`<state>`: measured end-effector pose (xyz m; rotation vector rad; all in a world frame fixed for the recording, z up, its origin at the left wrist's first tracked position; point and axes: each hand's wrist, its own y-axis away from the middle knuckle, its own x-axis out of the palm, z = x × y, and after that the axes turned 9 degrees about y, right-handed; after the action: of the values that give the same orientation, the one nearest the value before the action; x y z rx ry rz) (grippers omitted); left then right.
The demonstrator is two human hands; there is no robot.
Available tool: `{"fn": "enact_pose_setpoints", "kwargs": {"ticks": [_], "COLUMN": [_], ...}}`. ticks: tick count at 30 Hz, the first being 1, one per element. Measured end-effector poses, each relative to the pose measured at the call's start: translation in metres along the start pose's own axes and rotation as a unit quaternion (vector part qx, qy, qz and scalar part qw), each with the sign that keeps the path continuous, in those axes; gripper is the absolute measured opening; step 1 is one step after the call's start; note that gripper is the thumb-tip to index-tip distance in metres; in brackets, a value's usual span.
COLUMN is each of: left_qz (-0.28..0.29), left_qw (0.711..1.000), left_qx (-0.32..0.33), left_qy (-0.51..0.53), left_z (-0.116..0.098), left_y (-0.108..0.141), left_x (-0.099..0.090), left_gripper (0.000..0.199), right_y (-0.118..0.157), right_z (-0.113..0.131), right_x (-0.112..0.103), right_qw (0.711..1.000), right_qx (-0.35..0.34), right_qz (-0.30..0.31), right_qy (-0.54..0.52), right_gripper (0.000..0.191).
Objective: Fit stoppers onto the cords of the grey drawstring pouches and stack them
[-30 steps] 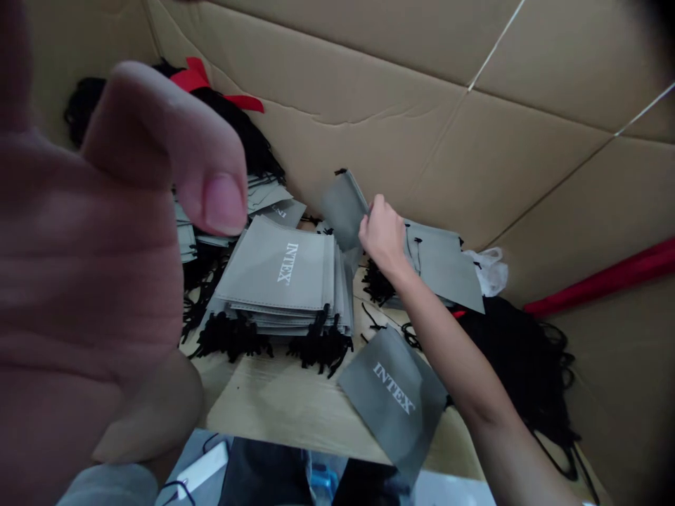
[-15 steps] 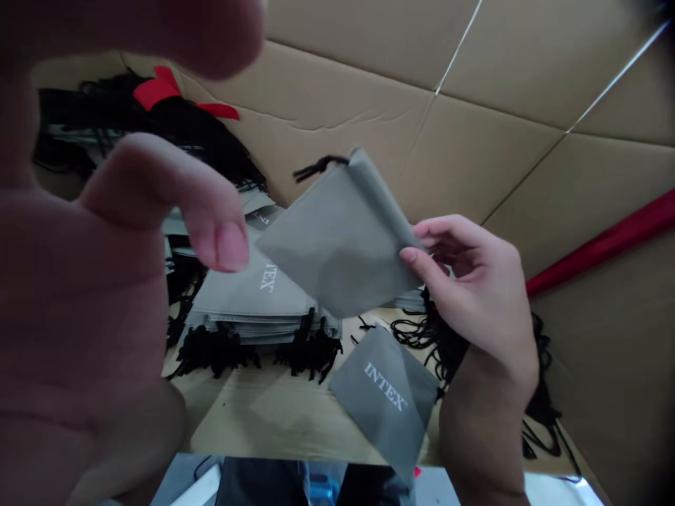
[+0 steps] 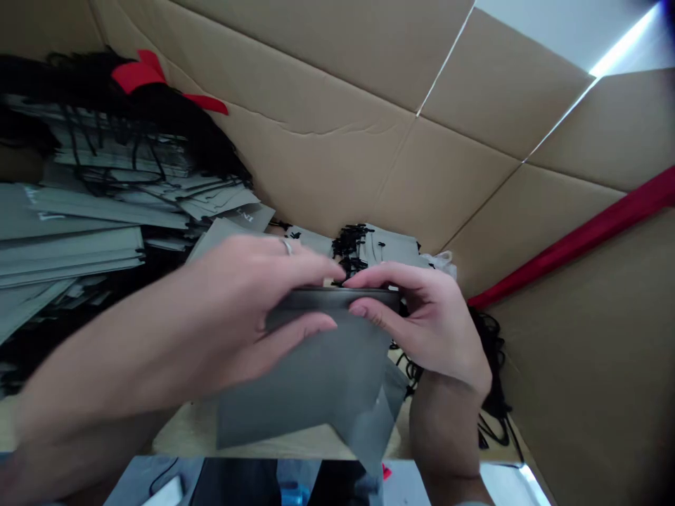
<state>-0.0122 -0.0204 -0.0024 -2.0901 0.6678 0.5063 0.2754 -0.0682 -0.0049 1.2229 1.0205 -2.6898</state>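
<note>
A grey fabric pouch (image 3: 311, 379) hangs in front of me, its dark top edge level between my hands. My left hand (image 3: 264, 309) pinches the left part of that edge, thumb in front and fingers behind; it wears a ring and is slightly blurred. On the right part of the edge, my right hand (image 3: 416, 316) grips with thumb in front and fingers behind. A second grey pouch (image 3: 395, 390) lies on the surface, partly covered by the held one.
Stacks of grey pouches (image 3: 68, 246) with black cords fill the left side, a red strip (image 3: 140, 74) on top. More pouches (image 3: 393, 246) lie at the back by the cardboard wall (image 3: 316, 91). A red band (image 3: 574, 242) slants at right, above black cords.
My left hand has moved from close to the camera onto the pouch's edge. The pouch has turned from tilted to hanging with its edge level. The view has shifted slightly.
</note>
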Motion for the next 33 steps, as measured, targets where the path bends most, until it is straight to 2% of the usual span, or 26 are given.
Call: {"fn": "enact_pose_setpoints", "kwargs": {"ticks": [1, 2, 5, 8, 10, 13, 15, 17, 19, 24, 30, 33], "left_qz": [0.022, 0.029, 0.005, 0.031, 0.049, 0.033, 0.006, -0.03, -0.057, -0.074, -0.112, -0.113], "left_qw": [0.999, 0.999, 0.998, 0.997, 0.997, 0.996, 0.988, 0.98, 0.978, 0.979, 0.967, 0.968], "left_qx": [0.025, 0.02, 0.011, -0.006, -0.027, -0.064, -0.066, -0.068, -0.075, -0.068, -0.048, -0.051], "left_qy": [-0.028, -0.037, -0.061, -0.071, -0.052, 0.057, 0.142, 0.185, 0.185, 0.18, 0.222, 0.217], "left_z": [0.0, 0.001, 0.007, 0.011, 0.01, 0.004, -0.001, -0.003, -0.004, -0.004, -0.007, -0.008], "left_y": [-0.01, -0.016, -0.016, -0.011, -0.013, -0.023, -0.029, -0.031, -0.031, -0.03, -0.032, -0.032], "left_x": [0.001, 0.001, -0.003, -0.004, 0.004, 0.024, 0.035, 0.039, 0.038, 0.037, 0.047, 0.049], "left_gripper": [0.014, 0.019, 0.019, 0.014, 0.014, 0.01, 0.01, 0.009, 0.01, 0.007, 0.008, 0.004], "right_y": [0.0, 0.001, 0.003, 0.004, 0.004, 0.003, 0.001, -0.001, -0.001, 0.003, 0.003, 0.003], "right_z": [-0.001, -0.004, -0.019, -0.03, -0.029, -0.018, -0.011, -0.008, -0.008, -0.012, -0.009, -0.006], "right_x": [-0.001, -0.002, -0.009, -0.012, -0.009, -0.001, 0.002, 0.004, 0.003, 0.001, 0.003, 0.006], "right_qw": [1.0, 1.0, 0.999, 0.998, 0.994, 0.991, 0.99, 0.987, 0.984, 0.987, 0.988, 0.985], "right_qx": [-0.003, -0.004, -0.006, -0.001, 0.004, -0.005, -0.008, -0.003, 0.002, -0.004, -0.03, -0.013], "right_qz": [-0.003, -0.006, -0.012, -0.027, -0.045, -0.063, -0.074, -0.094, -0.119, -0.141, -0.118, -0.14], "right_qy": [0.008, 0.021, 0.032, -0.048, -0.095, -0.116, -0.12, -0.129, -0.134, -0.083, -0.091, -0.1], "right_gripper": [0.014, 0.018, 0.021, 0.018, 0.016, 0.031, 0.039, 0.042, 0.042, 0.021, 0.023, 0.028]}}
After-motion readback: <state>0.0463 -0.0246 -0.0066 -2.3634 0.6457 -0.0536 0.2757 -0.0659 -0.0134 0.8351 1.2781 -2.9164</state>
